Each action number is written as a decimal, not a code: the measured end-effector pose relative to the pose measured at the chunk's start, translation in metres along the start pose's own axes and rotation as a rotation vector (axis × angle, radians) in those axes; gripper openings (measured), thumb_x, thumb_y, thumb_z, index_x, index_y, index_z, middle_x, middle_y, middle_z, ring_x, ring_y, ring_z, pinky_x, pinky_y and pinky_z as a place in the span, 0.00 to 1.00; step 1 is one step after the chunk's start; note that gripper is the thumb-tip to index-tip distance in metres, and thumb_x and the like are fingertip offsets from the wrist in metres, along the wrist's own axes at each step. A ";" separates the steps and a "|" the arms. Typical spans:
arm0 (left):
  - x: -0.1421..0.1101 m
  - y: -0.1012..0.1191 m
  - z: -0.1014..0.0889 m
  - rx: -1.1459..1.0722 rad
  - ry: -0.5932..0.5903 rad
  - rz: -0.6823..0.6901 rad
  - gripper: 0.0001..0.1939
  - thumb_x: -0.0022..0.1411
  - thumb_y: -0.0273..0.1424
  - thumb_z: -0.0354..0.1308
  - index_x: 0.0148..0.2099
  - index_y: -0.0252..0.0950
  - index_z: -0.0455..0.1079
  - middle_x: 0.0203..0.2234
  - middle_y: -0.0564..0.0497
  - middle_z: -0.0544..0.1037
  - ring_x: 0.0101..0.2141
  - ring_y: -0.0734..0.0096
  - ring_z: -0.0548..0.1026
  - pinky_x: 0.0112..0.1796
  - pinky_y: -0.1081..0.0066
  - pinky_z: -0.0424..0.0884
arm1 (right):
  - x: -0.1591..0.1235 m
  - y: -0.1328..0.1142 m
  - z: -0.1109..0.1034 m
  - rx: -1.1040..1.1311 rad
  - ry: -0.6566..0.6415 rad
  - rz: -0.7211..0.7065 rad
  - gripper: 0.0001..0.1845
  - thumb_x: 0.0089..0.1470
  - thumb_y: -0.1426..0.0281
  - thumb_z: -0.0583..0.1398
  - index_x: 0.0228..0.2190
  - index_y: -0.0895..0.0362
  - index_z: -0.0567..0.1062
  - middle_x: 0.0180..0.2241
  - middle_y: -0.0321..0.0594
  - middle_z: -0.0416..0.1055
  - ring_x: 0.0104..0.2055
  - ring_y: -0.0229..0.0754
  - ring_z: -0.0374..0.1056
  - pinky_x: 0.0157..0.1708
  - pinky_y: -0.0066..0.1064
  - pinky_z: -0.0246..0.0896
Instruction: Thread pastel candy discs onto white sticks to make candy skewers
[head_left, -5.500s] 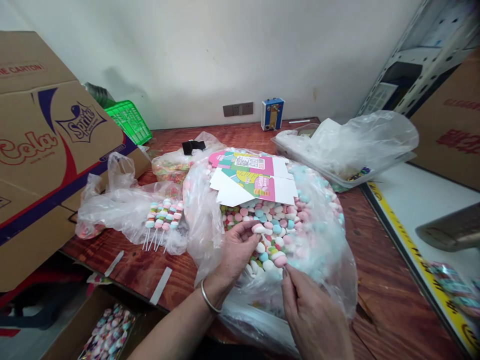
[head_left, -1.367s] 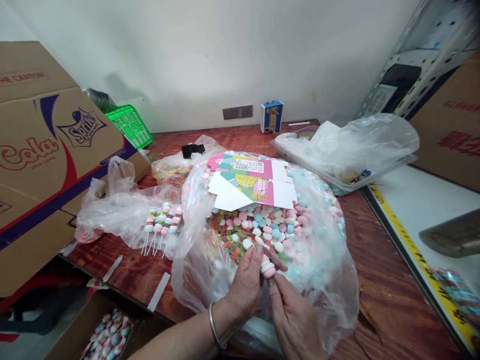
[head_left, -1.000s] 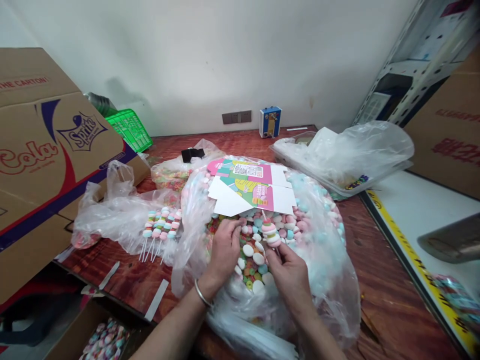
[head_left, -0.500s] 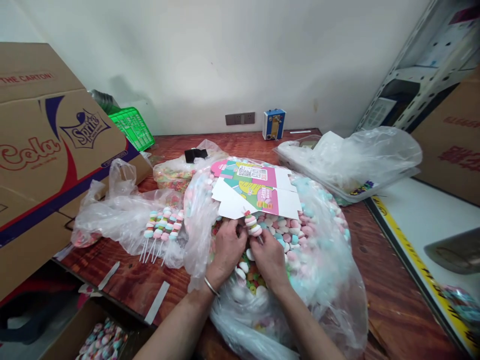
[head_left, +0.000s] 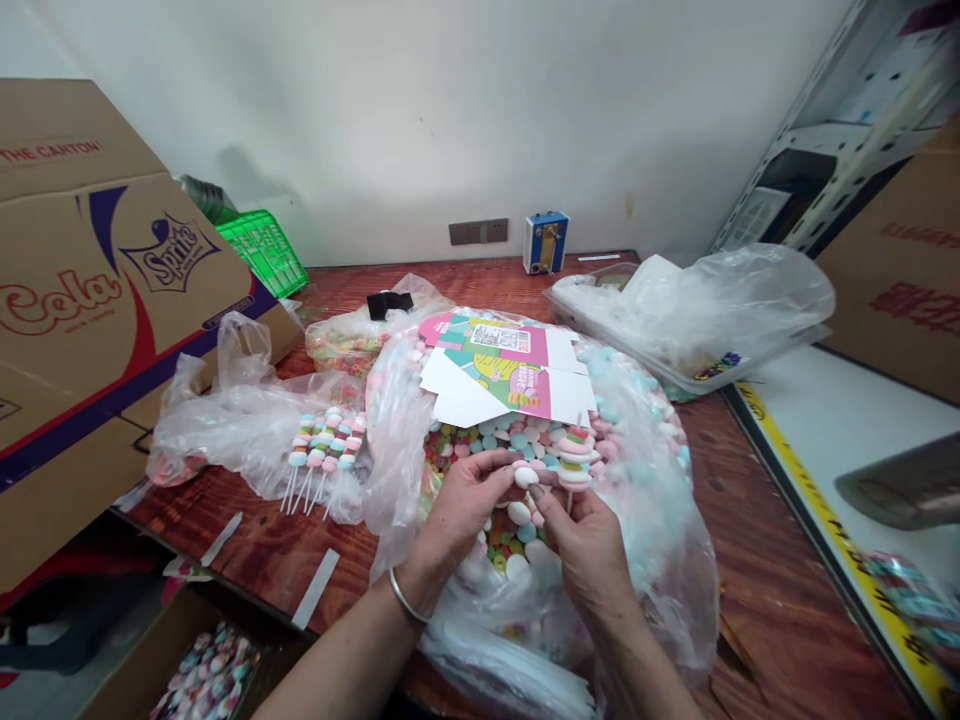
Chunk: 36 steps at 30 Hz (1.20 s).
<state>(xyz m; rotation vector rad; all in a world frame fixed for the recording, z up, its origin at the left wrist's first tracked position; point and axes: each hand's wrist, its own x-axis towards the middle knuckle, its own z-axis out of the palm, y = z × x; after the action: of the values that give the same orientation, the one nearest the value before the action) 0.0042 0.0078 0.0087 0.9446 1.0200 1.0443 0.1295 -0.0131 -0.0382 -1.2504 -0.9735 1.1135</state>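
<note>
My right hand (head_left: 592,545) is closed on the stick of a marshmallow skewer (head_left: 575,470), held upright with pink and white marshmallows and red and green gummy rings on it. In a pinch, my left hand (head_left: 461,505) has a white marshmallow (head_left: 525,476), and my right thumb is at that piece too. Both hands are above a large open plastic bag (head_left: 637,540) of loose pastel marshmallows (head_left: 514,435) and gummy rings (head_left: 442,445). A flat printed card box (head_left: 499,362) lies across the back of the bag. Several finished-looking skewers (head_left: 328,440) rest on plastic at left.
A big cardboard carton (head_left: 97,270) stands at left, with a green basket (head_left: 262,250) behind it. At back right is a clear plastic tub (head_left: 675,365) with a bag in it. A box of wrapped sweets (head_left: 210,675) is below the table's left edge. A blue device (head_left: 545,243) stands by the wall.
Half a second ago both hands were together deep at the candy, further left. Now the right hand and skewer have moved right, and a white marshmallow shows in the left fingers.
</note>
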 end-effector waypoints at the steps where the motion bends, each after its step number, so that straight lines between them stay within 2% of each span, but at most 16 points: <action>1: -0.001 -0.001 0.001 -0.007 -0.005 0.004 0.17 0.56 0.38 0.63 0.44 0.32 0.76 0.36 0.46 0.81 0.32 0.70 0.78 0.37 0.71 0.74 | 0.001 0.000 0.000 -0.001 0.002 -0.004 0.28 0.46 0.51 0.63 0.39 0.61 0.75 0.21 0.33 0.69 0.21 0.35 0.62 0.19 0.25 0.56; 6: 0.000 -0.007 0.001 0.005 -0.014 0.028 0.20 0.49 0.35 0.69 0.45 0.32 0.75 0.36 0.45 0.81 0.37 0.69 0.78 0.40 0.73 0.73 | 0.003 -0.004 -0.002 -0.062 -0.025 -0.032 0.24 0.47 0.54 0.63 0.39 0.59 0.75 0.32 0.40 0.76 0.33 0.41 0.70 0.32 0.30 0.66; 9: 0.002 -0.011 -0.001 0.002 0.012 0.040 0.21 0.49 0.35 0.69 0.44 0.31 0.75 0.36 0.44 0.81 0.37 0.68 0.78 0.39 0.73 0.73 | -0.002 -0.011 -0.007 -0.143 -0.058 -0.041 0.20 0.48 0.58 0.62 0.39 0.58 0.76 0.31 0.39 0.76 0.33 0.41 0.70 0.34 0.29 0.65; 12: 0.007 -0.014 -0.004 0.048 0.117 0.056 0.19 0.50 0.35 0.67 0.44 0.31 0.74 0.34 0.45 0.81 0.34 0.69 0.78 0.35 0.74 0.73 | -0.016 -0.018 -0.016 -0.384 -0.019 -0.116 0.20 0.54 0.59 0.57 0.45 0.57 0.75 0.37 0.42 0.77 0.36 0.43 0.72 0.35 0.30 0.65; 15: 0.011 -0.015 -0.008 0.076 0.211 0.084 0.17 0.52 0.34 0.65 0.43 0.32 0.74 0.33 0.46 0.81 0.31 0.71 0.78 0.34 0.74 0.74 | -0.035 -0.019 -0.025 -0.693 0.037 -0.305 0.22 0.60 0.59 0.51 0.47 0.57 0.74 0.43 0.46 0.77 0.43 0.46 0.74 0.38 0.31 0.67; 19: 0.012 -0.013 -0.009 0.072 0.274 0.131 0.15 0.53 0.33 0.64 0.43 0.33 0.73 0.32 0.47 0.80 0.29 0.72 0.78 0.32 0.74 0.74 | -0.052 -0.018 -0.031 -0.868 0.026 -0.478 0.21 0.63 0.61 0.49 0.42 0.60 0.76 0.35 0.45 0.80 0.34 0.43 0.76 0.31 0.27 0.68; 24: 0.009 -0.011 -0.003 0.092 0.305 0.158 0.14 0.50 0.28 0.65 0.41 0.32 0.73 0.32 0.47 0.80 0.33 0.71 0.78 0.36 0.74 0.74 | -0.053 -0.020 -0.027 -0.929 0.044 -0.548 0.22 0.64 0.62 0.47 0.38 0.61 0.76 0.30 0.44 0.79 0.28 0.42 0.76 0.28 0.26 0.67; 28: 0.006 -0.012 -0.001 0.108 0.272 0.189 0.13 0.51 0.27 0.63 0.42 0.33 0.73 0.34 0.46 0.80 0.36 0.70 0.78 0.39 0.71 0.74 | -0.052 -0.020 -0.026 -0.940 0.039 -0.472 0.24 0.63 0.61 0.46 0.39 0.61 0.77 0.27 0.44 0.79 0.27 0.43 0.76 0.26 0.27 0.66; 32: 0.004 -0.016 0.000 0.170 0.267 0.283 0.12 0.53 0.26 0.62 0.42 0.33 0.72 0.37 0.45 0.80 0.38 0.68 0.78 0.41 0.69 0.74 | -0.054 -0.020 -0.026 -0.872 -0.028 -0.269 0.24 0.61 0.60 0.47 0.39 0.57 0.78 0.25 0.42 0.78 0.27 0.45 0.75 0.24 0.27 0.64; 36: 0.004 -0.020 -0.002 0.261 0.246 0.378 0.11 0.55 0.26 0.61 0.43 0.33 0.73 0.38 0.45 0.78 0.39 0.68 0.77 0.43 0.68 0.73 | -0.056 -0.016 -0.024 -0.689 -0.090 -0.088 0.22 0.60 0.58 0.49 0.40 0.56 0.78 0.24 0.39 0.76 0.27 0.43 0.73 0.26 0.27 0.63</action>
<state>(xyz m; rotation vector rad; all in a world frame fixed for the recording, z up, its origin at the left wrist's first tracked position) 0.0078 0.0069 -0.0119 1.2778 1.2311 1.3888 0.1424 -0.0726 -0.0225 -1.6851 -1.5419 0.7863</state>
